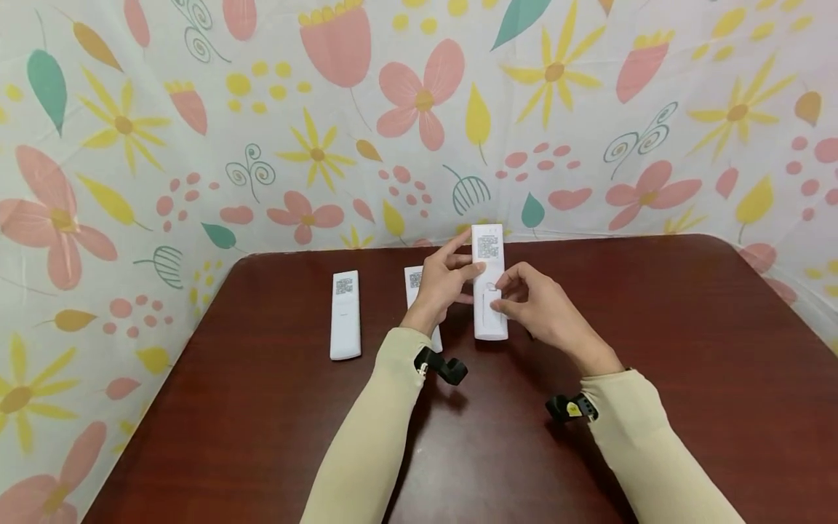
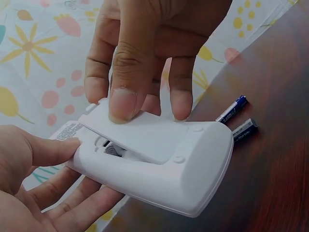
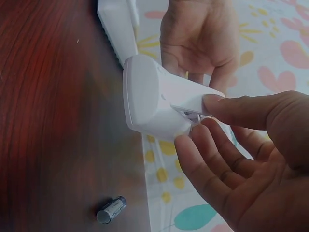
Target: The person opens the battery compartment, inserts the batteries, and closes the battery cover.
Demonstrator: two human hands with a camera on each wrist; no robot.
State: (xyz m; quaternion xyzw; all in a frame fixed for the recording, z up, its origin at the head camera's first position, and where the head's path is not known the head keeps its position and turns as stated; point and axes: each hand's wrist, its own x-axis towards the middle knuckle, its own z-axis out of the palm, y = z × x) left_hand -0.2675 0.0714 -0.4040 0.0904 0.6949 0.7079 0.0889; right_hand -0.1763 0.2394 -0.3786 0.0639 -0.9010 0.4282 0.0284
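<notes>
A white remote control (image 1: 488,247), its back facing me, is held above the table by my left hand (image 1: 445,280), thumb on its edge and fingers beneath. My right hand (image 1: 540,302) pinches the battery cover (image 2: 145,133) between thumb and fingers. One long edge of the cover is tilted up from the remote, and its other end still lies against the body. Through the gap, a metal spring (image 2: 114,151) shows in the battery compartment. Two small batteries, a blue one (image 2: 232,109) and a dark one (image 2: 245,130), lie on the table beyond the remote.
A second white remote (image 1: 345,316) lies label-up at the left of the brown table (image 1: 275,437). Another remote (image 1: 414,282) lies partly hidden behind my left hand. A flower-patterned cloth (image 1: 262,145) hangs along the table's back edge.
</notes>
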